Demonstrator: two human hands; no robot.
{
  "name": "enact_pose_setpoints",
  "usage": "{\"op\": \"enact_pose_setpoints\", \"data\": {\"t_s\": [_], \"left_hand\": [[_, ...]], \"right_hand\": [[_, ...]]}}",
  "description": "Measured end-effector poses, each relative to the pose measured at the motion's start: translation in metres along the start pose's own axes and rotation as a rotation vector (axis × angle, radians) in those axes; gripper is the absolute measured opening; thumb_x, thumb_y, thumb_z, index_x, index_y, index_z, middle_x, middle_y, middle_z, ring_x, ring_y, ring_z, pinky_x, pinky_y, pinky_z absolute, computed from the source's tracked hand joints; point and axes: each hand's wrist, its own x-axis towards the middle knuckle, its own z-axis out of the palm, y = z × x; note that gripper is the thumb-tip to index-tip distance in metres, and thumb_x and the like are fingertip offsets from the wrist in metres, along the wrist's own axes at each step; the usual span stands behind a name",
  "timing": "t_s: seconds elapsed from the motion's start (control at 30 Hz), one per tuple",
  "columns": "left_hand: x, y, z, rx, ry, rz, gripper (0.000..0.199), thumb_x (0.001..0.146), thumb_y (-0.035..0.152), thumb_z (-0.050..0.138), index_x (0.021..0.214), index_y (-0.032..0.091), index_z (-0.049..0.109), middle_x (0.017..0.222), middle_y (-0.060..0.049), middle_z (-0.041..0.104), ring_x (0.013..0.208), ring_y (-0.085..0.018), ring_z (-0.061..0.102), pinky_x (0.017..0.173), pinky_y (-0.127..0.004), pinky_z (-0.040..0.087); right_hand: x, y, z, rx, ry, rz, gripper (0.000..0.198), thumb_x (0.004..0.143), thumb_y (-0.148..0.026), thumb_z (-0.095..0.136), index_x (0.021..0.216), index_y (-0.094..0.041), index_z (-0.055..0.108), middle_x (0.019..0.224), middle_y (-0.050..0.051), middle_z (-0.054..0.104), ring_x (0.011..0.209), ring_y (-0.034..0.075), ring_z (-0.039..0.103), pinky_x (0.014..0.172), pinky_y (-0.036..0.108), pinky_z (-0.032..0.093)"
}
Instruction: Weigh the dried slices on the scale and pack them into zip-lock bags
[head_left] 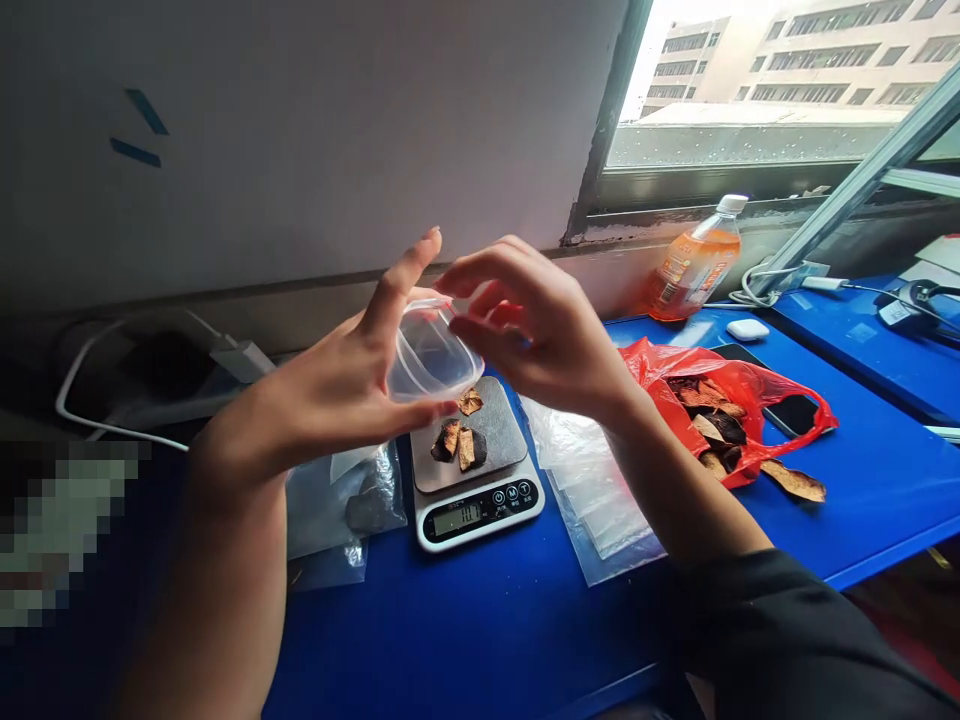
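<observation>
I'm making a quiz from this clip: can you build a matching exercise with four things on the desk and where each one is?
Things:
1. clear plastic bag
2. dried slices
3. red bag
4. orange drink bottle

Places:
A. by the window ledge
B. on the pan of the scale
C. held up between both hands
D. lying open on the blue table, right of the scale

Pairs: 1-C, 2-B, 3-D, 4-A
</observation>
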Motion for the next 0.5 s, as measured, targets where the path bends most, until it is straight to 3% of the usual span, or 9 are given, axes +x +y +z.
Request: {"op": "enact_pose_setpoints", "data": {"t_s": [0.1,0.2,0.27,0.33,0.43,0.5], "left_hand": [[0.006,-0.017,-0.019,-0.077,-0.085,-0.023,0.101,0.076,0.049,0.070,0.154,0.030,0.009,0.150,-0.012,0.041,0.129,-0.031,0.045,0.105,-0.054,0.041],[0.014,-0.035,-0.038,-0.126,-0.284,0.055,0.123,0.061,0.042,0.083,0.154,0.033,0.003,0.156,-0.012,0.031,0.123,-0.031,0.050,0.097,-0.049,0.049],[0.018,-0.043,-0.046,-0.101,-0.329,0.116,0.131,0.056,0.037,0.086,0.154,0.034,-0.001,0.159,-0.012,0.021,0.124,-0.031,0.050,0.094,-0.046,0.052],[0.019,-0.044,-0.049,-0.078,-0.310,0.156,0.130,0.057,0.039,0.084,0.154,0.034,-0.003,0.160,-0.013,0.018,0.126,-0.031,0.050,0.091,-0.044,0.054],[0.016,-0.040,-0.044,-0.067,-0.315,0.166,0.126,0.061,0.045,0.080,0.155,0.031,-0.001,0.150,-0.013,0.040,0.124,-0.031,0.054,0.087,-0.042,0.055],[0.013,-0.038,-0.038,-0.047,-0.211,0.100,0.116,0.061,0.050,0.080,0.155,0.031,0.014,0.135,-0.010,0.057,0.116,-0.030,0.060,0.083,-0.039,0.056]], "right_hand": [[-0.001,0.016,0.003,-0.063,-0.059,0.084,0.030,0.093,-0.023,0.047,0.121,-0.020,0.055,0.107,0.007,0.061,0.090,0.015,0.058,0.077,0.028,0.050],[-0.002,0.041,0.020,-0.105,-0.385,0.148,0.033,0.087,-0.022,0.057,0.119,-0.014,0.058,0.108,0.010,0.062,0.089,0.016,0.059,0.079,0.030,0.048],[-0.004,0.056,0.038,-0.147,-0.560,0.163,0.043,0.084,-0.021,0.061,0.125,-0.011,0.057,0.117,0.015,0.060,0.092,0.019,0.059,0.081,0.031,0.047],[-0.005,0.067,0.055,-0.178,-0.629,0.143,0.049,0.084,-0.020,0.061,0.131,-0.009,0.054,0.119,0.017,0.060,0.097,0.021,0.058,0.085,0.034,0.046],[-0.006,0.075,0.069,-0.196,-0.618,0.108,0.040,0.084,-0.018,0.060,0.123,-0.009,0.059,0.110,0.015,0.065,0.099,0.022,0.057,0.090,0.036,0.044],[-0.006,0.076,0.070,-0.203,-0.582,0.129,0.031,0.085,-0.016,0.058,0.114,-0.011,0.063,0.104,0.013,0.066,0.095,0.021,0.057,0.087,0.034,0.045]]}}
